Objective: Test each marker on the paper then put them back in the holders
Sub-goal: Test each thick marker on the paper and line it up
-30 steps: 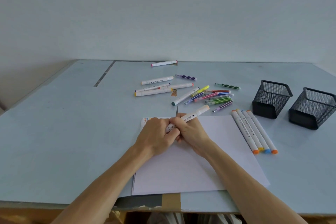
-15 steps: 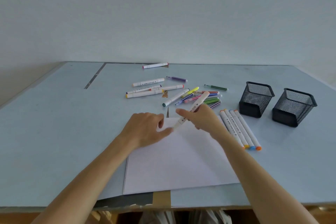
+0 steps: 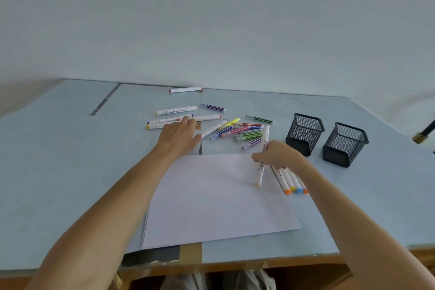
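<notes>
A white sheet of paper [image 3: 216, 198] lies on the pale blue table. My right hand [image 3: 277, 154] grips a white capped marker [image 3: 260, 170] at the paper's right edge, beside a row of several white markers [image 3: 292, 182] with orange, yellow and blue ends. My left hand [image 3: 180, 135] reaches with straight fingers over a group of white markers [image 3: 176, 110] beyond the paper and touches them. A heap of thin coloured markers [image 3: 244, 132] lies between the hands. Two black mesh holders [image 3: 304, 133] [image 3: 344, 143] stand at the right.
One white marker [image 3: 186, 89] lies alone at the table's far edge by the wall. The table's front edge [image 3: 211, 259] shows brown tape and a wooden rim below. A dark rod end [image 3: 423, 134] sticks in at the far right.
The hands have parted. My right hand carried the white marker right, to the row beside the paper. My left hand let go and reached forward to the white markers beyond the paper.
</notes>
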